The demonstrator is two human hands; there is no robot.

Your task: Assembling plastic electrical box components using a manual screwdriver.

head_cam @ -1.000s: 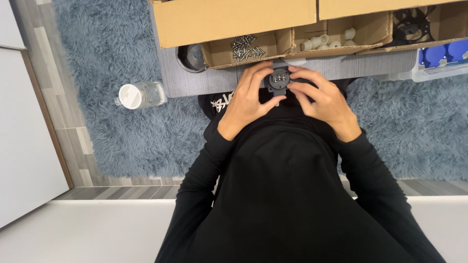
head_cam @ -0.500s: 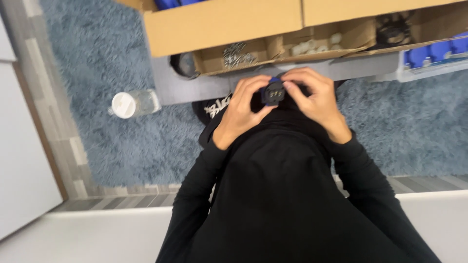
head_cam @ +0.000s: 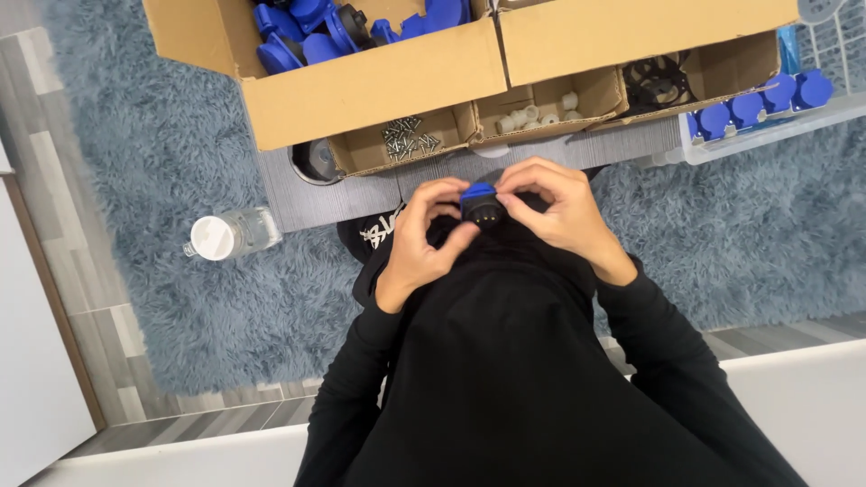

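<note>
Centre frame: our left hand [head_cam: 422,242] and right hand [head_cam: 557,209] pinch one small blue-and-black connector [head_cam: 480,204], steadying it from both sides | above it: cardboard boxes [head_cam: 379,86] holding screws [head_cam: 408,138] and blue parts [head_cam: 311,27] | left: clear bottle [head_cam: 230,235] lying on the grey rug [head_cam: 135,162].

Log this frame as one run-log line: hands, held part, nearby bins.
left hand: grips blue-black connector | right hand: pinches same connector | ahead: cardboard bins, screws, white caps | left: plastic bottle on rug
</note>
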